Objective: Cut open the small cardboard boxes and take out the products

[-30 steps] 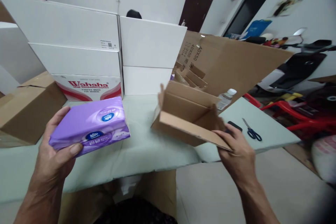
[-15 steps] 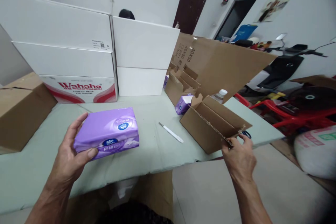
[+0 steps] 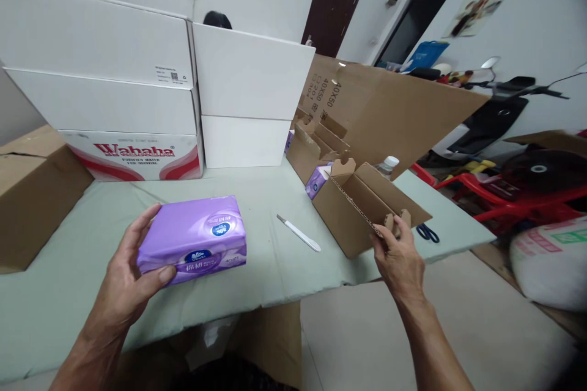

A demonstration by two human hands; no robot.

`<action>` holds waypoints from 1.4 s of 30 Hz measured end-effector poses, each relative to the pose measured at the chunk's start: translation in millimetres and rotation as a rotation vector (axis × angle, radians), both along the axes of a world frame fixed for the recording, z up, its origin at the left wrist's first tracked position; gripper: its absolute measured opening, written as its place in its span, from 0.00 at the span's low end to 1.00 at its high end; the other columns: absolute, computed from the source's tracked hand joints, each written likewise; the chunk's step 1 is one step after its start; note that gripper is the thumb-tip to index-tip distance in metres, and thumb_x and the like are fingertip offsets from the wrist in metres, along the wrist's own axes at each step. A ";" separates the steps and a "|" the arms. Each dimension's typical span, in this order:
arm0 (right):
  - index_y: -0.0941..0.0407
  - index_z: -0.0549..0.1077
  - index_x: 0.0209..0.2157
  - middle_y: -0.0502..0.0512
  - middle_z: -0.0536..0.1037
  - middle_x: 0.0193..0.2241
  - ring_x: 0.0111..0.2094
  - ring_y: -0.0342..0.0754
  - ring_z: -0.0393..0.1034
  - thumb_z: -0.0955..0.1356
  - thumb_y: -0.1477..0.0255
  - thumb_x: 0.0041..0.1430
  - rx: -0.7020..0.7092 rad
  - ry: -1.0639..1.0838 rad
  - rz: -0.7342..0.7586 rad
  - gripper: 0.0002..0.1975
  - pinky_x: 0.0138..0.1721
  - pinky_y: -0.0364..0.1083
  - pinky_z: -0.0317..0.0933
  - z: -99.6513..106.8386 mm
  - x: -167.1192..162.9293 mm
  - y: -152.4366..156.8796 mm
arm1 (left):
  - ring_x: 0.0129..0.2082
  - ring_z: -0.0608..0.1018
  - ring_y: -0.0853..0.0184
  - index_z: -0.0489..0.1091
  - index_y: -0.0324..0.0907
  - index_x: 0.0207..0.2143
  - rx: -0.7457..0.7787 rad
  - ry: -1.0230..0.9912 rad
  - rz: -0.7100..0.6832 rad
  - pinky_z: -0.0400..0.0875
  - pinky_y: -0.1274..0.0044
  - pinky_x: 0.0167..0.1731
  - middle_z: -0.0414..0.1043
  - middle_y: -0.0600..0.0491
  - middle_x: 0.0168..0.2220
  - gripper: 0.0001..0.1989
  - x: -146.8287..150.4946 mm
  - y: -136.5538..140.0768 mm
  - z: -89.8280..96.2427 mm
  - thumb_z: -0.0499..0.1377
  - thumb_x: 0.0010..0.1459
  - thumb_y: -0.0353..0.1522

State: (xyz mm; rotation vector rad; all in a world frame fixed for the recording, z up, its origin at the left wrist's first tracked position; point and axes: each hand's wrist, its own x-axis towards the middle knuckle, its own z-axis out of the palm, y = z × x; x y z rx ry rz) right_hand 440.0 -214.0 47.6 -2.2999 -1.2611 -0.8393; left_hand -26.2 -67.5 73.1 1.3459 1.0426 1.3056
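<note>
My left hand (image 3: 137, 263) grips a purple tissue pack (image 3: 192, 235) by its left end, thumb in front, and holds it above the table. At the right, my right hand (image 3: 401, 256) pinches the near edge of an open cardboard box (image 3: 343, 220) whose flaps stand up. What I can see of the box's inside is bare cardboard. Between the two hands a white craft knife (image 3: 299, 233) lies on the green-covered table (image 3: 257, 275). Another purple tissue pack (image 3: 316, 181) sits just behind the box.
Stacked white cartons (image 3: 132, 98) wall off the back left, and a brown carton (image 3: 41, 195) stands at the far left. Dark scissors (image 3: 428, 233) lie right of the open box. Behind it are a clear bottle (image 3: 389, 165) and a tall cardboard panel (image 3: 389, 110). Someone's head (image 3: 217, 19) shows above the cartons.
My right hand has moved left and slightly up with the box edge, shifting the box and uncovering the scissors. The tissue pack in my left hand has moved slightly right and down.
</note>
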 end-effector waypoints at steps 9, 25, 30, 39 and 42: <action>0.51 0.82 0.45 0.64 0.70 0.63 0.53 0.60 0.76 0.65 0.65 0.66 0.040 0.142 0.141 0.15 0.37 0.52 0.74 -6.7 30.1 4.1 | 0.54 0.79 0.49 0.66 0.49 0.67 -0.121 -0.081 -0.080 0.80 0.71 0.45 0.70 0.45 0.62 0.51 15.6 -4.5 7.1 0.77 0.39 0.45; 0.55 0.79 0.53 0.69 0.60 0.71 0.61 0.66 0.70 0.63 0.70 0.65 -0.020 0.298 0.271 0.19 0.55 0.63 0.71 3.1 34.7 142.4 | 0.64 0.74 0.46 0.61 0.49 0.69 -0.097 -0.032 -0.187 0.74 0.64 0.59 0.66 0.42 0.66 0.51 38.1 -0.2 -21.6 0.76 0.44 0.44; 0.55 0.69 0.67 0.71 0.56 0.72 0.60 0.70 0.71 0.66 0.74 0.57 -0.060 0.370 0.302 0.34 0.56 0.66 0.69 11.4 29.9 183.1 | 0.65 0.73 0.45 0.59 0.47 0.70 -0.099 -0.030 -0.249 0.74 0.64 0.59 0.65 0.39 0.67 0.53 46.2 1.0 -29.8 0.77 0.44 0.43; 0.57 0.69 0.65 0.72 0.59 0.71 0.55 0.66 0.75 0.70 0.60 0.59 -0.001 0.780 0.440 0.34 0.56 0.64 0.70 10.0 -12.9 149.7 | 0.72 0.62 0.45 0.55 0.43 0.71 -0.005 0.016 -0.351 0.67 0.61 0.65 0.58 0.37 0.70 0.51 62.8 -0.4 -33.4 0.75 0.49 0.41; 0.52 0.72 0.62 0.66 0.69 0.66 0.62 0.64 0.70 0.71 0.49 0.60 -0.249 0.995 0.822 0.34 0.59 0.61 0.68 12.3 -51.7 106.1 | 0.71 0.62 0.44 0.55 0.44 0.71 0.017 0.088 -0.395 0.67 0.60 0.64 0.57 0.38 0.70 0.51 67.8 -2.4 -34.4 0.73 0.50 0.40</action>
